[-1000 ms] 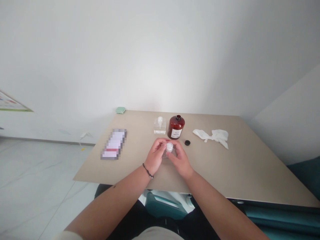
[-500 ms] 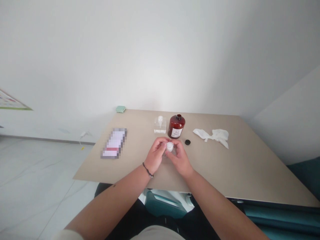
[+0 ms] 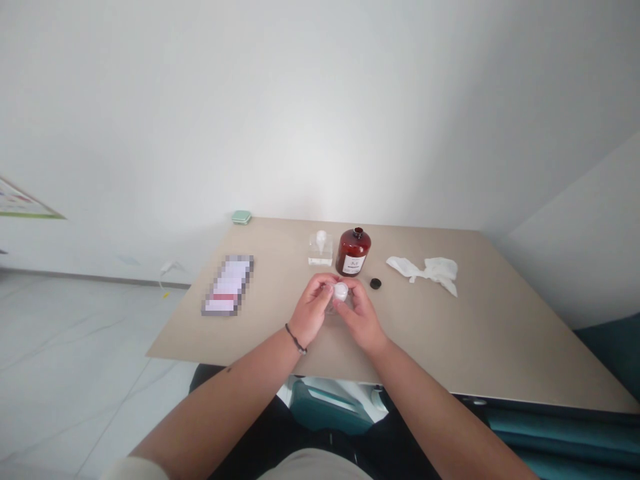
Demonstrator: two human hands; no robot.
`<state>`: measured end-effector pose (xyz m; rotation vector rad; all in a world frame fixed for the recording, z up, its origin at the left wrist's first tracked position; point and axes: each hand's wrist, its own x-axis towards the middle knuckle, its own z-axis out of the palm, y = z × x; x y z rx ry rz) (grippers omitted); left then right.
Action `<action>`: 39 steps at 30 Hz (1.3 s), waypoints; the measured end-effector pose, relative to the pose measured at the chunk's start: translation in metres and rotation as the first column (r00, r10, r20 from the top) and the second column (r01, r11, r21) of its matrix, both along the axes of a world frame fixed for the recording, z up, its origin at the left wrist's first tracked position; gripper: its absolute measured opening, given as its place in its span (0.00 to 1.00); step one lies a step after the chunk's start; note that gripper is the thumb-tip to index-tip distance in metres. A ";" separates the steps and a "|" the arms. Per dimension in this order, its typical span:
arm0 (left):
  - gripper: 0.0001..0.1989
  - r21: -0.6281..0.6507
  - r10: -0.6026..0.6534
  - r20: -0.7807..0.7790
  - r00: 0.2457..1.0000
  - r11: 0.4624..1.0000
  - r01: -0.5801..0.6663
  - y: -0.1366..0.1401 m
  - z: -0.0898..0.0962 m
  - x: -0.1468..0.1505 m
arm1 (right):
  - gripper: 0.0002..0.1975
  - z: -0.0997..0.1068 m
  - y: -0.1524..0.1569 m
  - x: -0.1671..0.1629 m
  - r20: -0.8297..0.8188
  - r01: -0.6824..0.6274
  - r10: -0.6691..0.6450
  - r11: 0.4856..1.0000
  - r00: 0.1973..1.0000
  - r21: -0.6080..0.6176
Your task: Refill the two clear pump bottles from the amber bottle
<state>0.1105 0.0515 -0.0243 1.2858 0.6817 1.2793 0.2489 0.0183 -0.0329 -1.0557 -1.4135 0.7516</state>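
Note:
Both my hands meet above the table's front half, around a small clear container (image 3: 330, 308) topped by a round white cap (image 3: 341, 291). My left hand (image 3: 311, 309), with a dark bracelet at the wrist, is closed on the container's left side. On the cap's right side, the fingers of my right hand (image 3: 364, 317) are closed, thumb against the cap. Fingers hide most of the container's body. Just beyond stands an open brown bottle (image 3: 352, 252) with a white label. A black cap (image 3: 375, 284) lies on the table to its right.
A clear tissue box (image 3: 321, 250) stands left of the brown bottle. White crumpled tissue (image 3: 425, 272) lies to the right. A phone (image 3: 229, 285) rests at the left, and a small green case (image 3: 241, 217) sits at the table's (image 3: 480, 333) back left corner, by the wall.
The white cap has shifted very slightly between my fingers, and a little more of the clear container shows beneath it. The other things stay where they were.

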 end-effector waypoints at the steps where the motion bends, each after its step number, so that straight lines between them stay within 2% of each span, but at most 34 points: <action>1: 0.20 -0.001 -0.002 0.001 1.000 1.000 0.002 0.000 0.000 0.000 | 0.12 0.001 0.000 0.000 0.007 -0.001 0.001 1.000 1.000 0.008; 9: 0.17 0.026 -0.015 0.046 0.999 1.000 0.014 0.000 -0.003 0.000 | 0.12 0.001 0.002 0.003 0.052 -0.007 0.003 0.996 0.999 0.093; 15: 0.22 0.011 -0.035 0.107 0.994 0.999 0.034 0.002 -0.014 0.000 | 0.12 0.000 0.002 0.004 0.066 0.007 -0.013 0.997 0.998 0.083; 20: 0.25 -0.046 -0.054 0.154 0.987 0.997 0.061 0.003 -0.016 0.002 | 0.12 0.003 0.001 0.007 0.028 0.018 -0.021 0.994 0.999 0.110; 24: 0.25 -0.077 -0.062 0.163 0.985 0.994 0.075 0.004 -0.016 0.004 | 0.15 0.006 0.002 0.011 -0.007 0.034 -0.033 0.997 0.999 0.062; 29: 0.25 -0.097 -0.056 0.140 0.989 0.993 0.070 0.003 -0.016 0.004 | 0.15 0.023 0.003 0.018 0.046 0.052 -0.053 0.998 0.998 0.028; 35: 0.25 -0.084 -0.078 0.175 0.981 0.992 0.094 0.003 -0.013 0.004 | 0.12 0.052 0.000 0.024 0.189 0.035 -0.055 0.994 0.980 0.108; 39: 0.26 -0.091 -0.093 0.196 0.976 0.989 0.113 0.004 -0.014 0.005 | 0.12 0.058 -0.001 0.024 0.214 0.028 -0.055 0.992 0.975 0.126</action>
